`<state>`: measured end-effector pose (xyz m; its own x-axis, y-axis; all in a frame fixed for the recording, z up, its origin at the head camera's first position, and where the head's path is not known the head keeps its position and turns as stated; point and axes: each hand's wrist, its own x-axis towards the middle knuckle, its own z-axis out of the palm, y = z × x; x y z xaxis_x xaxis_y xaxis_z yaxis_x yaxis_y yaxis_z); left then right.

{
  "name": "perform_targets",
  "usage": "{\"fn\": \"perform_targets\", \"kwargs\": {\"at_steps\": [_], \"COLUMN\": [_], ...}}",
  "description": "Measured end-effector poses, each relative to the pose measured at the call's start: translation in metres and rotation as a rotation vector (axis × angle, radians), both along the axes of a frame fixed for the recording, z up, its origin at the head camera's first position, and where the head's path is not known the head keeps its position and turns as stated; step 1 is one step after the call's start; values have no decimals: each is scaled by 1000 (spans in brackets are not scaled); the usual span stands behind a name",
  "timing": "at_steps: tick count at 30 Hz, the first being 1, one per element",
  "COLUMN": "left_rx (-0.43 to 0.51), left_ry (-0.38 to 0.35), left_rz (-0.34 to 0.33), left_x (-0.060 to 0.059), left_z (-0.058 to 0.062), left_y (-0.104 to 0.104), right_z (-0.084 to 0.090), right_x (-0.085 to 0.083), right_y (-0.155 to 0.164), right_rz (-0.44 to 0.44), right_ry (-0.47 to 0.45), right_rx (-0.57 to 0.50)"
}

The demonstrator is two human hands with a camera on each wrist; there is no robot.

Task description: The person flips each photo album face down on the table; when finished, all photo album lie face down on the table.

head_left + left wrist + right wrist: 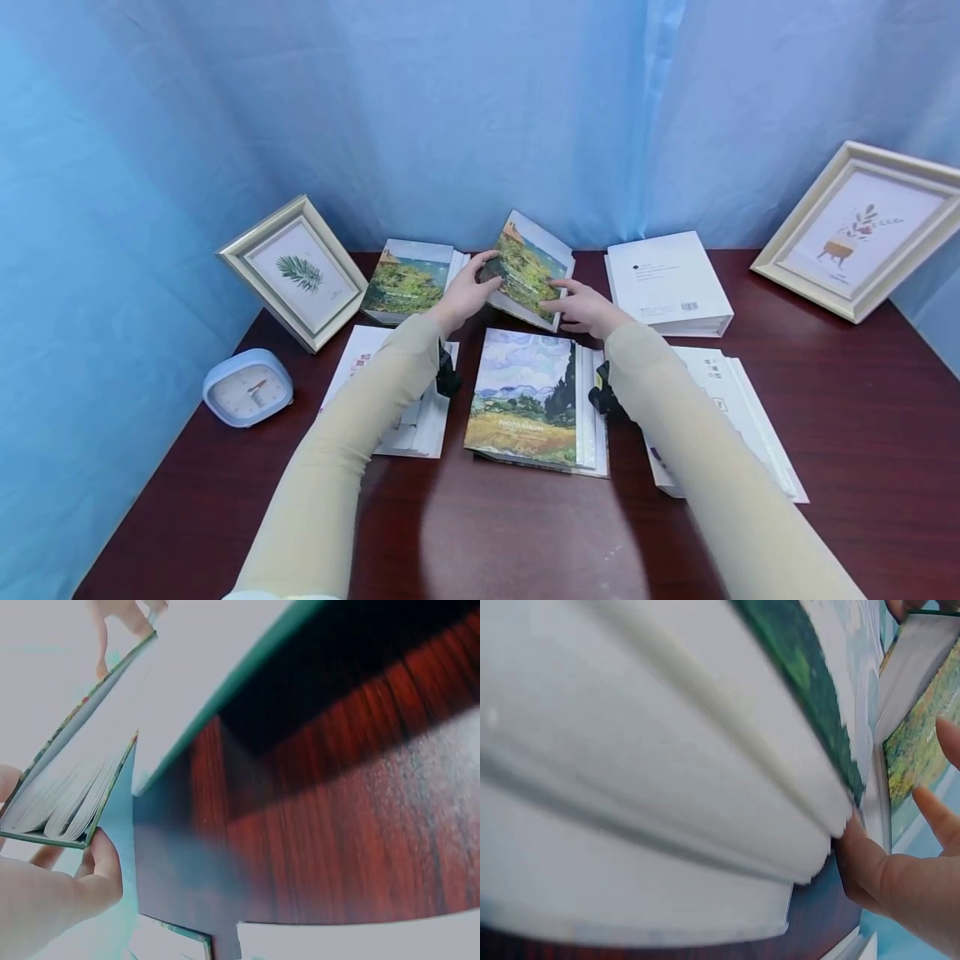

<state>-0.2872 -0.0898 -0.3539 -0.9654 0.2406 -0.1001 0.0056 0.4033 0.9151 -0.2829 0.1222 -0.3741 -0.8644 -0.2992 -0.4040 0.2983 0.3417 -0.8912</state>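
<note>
In the head view, the left hand (463, 296) is gripping the left side of a tilted photo album (528, 268), while the right hand (588, 310) is resting fingers on the right part of its cover; the album is slanting at the back middle of the desk (525, 537), near the blue curtain (480, 117). 5 other albums are lying on the desk: a seaside album (408, 279) at back left, a white-backed album (667, 279) at back right, and, nearer, a landscape album (522, 400) between 2 white albums (431, 425) (a sleeve is partly covering each of them). Judging by this, 5 of the 6 are already lying in 2 rows, and only the tilted one is looking unsettled. The 2 picture frames (300, 275) and the clock (251, 388) are standing at the sides, untouched. In the left wrist view, the left hand is pinching the album's end, and its pages (67, 791) are showing between the covers. In the right wrist view, the right hand's fingers are reaching onto the cover; I cannot tell whether they are clasping it, so releasing it is seemingly what is remaining.
</note>
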Motion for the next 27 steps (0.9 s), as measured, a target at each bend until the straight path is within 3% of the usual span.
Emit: {"fn": "perform_targets", "kwargs": {"at_steps": [13, 21, 27], "left_rx": [-55, -58, -68], "left_ry": [86, 92, 104], "left_rz": [-13, -3, -3], "left_x": [8, 11, 10], "left_z": [14, 19, 24], "left_y": [0, 7, 10], "right_z": [3, 6, 5], "right_x": [-1, -4, -5], "right_y": [-12, -10, -8], "right_rz": [11, 46, -3], "right_ry": [47, 163, 174], "right_rx": [52, 244, 114]}}
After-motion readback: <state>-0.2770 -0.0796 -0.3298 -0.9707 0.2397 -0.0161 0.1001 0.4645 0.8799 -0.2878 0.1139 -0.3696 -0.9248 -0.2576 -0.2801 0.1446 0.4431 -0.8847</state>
